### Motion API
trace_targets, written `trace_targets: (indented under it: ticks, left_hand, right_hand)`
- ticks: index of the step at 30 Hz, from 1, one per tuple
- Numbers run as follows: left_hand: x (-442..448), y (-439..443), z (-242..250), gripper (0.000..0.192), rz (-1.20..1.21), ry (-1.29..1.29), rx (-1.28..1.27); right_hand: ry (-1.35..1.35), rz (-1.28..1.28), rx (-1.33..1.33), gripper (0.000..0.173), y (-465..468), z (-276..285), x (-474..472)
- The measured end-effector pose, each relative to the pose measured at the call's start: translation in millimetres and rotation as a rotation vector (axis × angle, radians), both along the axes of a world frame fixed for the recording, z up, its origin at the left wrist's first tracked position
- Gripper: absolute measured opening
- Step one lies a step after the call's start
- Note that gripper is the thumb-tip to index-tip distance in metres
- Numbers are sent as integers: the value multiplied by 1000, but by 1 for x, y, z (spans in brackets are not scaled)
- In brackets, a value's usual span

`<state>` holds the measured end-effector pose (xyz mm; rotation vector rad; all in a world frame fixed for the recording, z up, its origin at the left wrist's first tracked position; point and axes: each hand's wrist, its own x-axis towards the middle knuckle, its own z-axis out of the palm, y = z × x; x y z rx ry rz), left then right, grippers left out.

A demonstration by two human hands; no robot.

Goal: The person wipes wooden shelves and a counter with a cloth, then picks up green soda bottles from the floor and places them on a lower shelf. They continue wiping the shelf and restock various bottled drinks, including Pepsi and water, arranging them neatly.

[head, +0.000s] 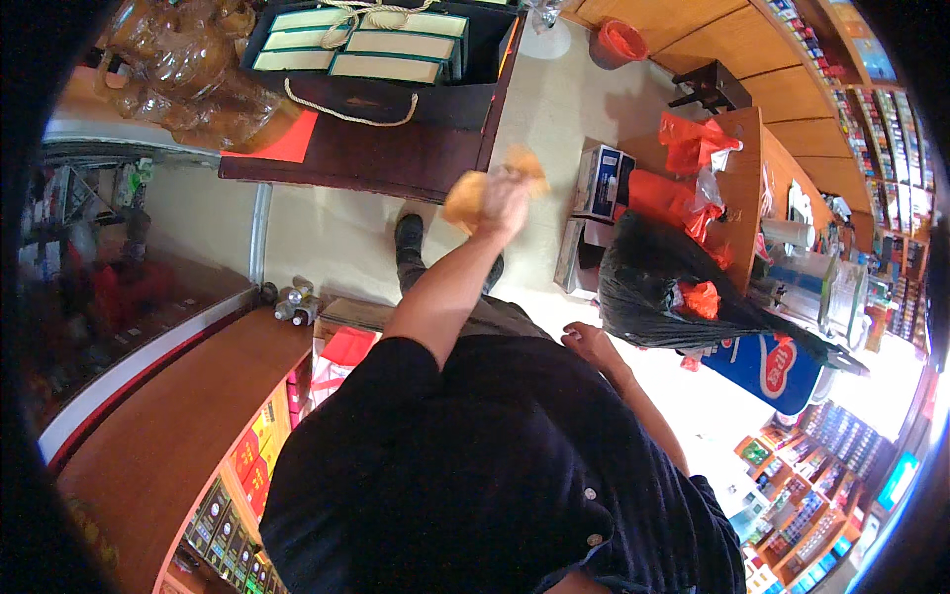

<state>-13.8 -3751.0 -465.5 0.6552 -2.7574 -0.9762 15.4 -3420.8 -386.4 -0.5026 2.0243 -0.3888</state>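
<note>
My left hand [508, 199] is closed around a yellow-orange cloth [466, 199], which sticks out on both sides of the fingers. Hand and cloth are blurred. They appear just off the corner of a dark wooden tabletop [371, 160]; the picture does not settle whether they touch it. On that top stands a black bag [445, 104] with rope handles, holding several thick books [393, 46]. A glossy brown carving [185, 67] sits beside it, near a red sheet [286, 141]. My right hand [591, 345] hangs by my side with loosely bent fingers and nothing visible in them.
A black plastic bag [646, 282] bulges at right, near boxes [597, 182] on the floor and red plastic bags [690, 141]. A glass case [148, 237] and a low wooden shelf unit [185, 379] border my left. A red bin [620, 43] stands farther off.
</note>
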Motion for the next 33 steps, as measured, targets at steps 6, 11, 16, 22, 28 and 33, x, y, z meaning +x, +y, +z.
trace_targets:
  ticks: [6,11,16,22,28,33]
  left_hand:
    - [43,67,11,31,-27,153,368]
    - [82,-40,50,43,166,368,-174]
    - [93,-84,-6,44,46,124,-372]
    - [52,1,-29,21,-663,-24,99]
    - [65,86,-13,30,-863,-406,672]
    - [51,165,70,28,-1202,-224,592]
  right_hand:
    - [-23,-182,-138,31,16,-27,22]
    - [-42,-245,-81,35,12,-49,43]
    - [60,-202,-150,35,10,-76,49]
    - [-108,-926,-111,27,27,-95,84]
    - [-286,-1590,-544,42,-20,-10,122]
    - [112,-1562,-819,39,3,-34,166]
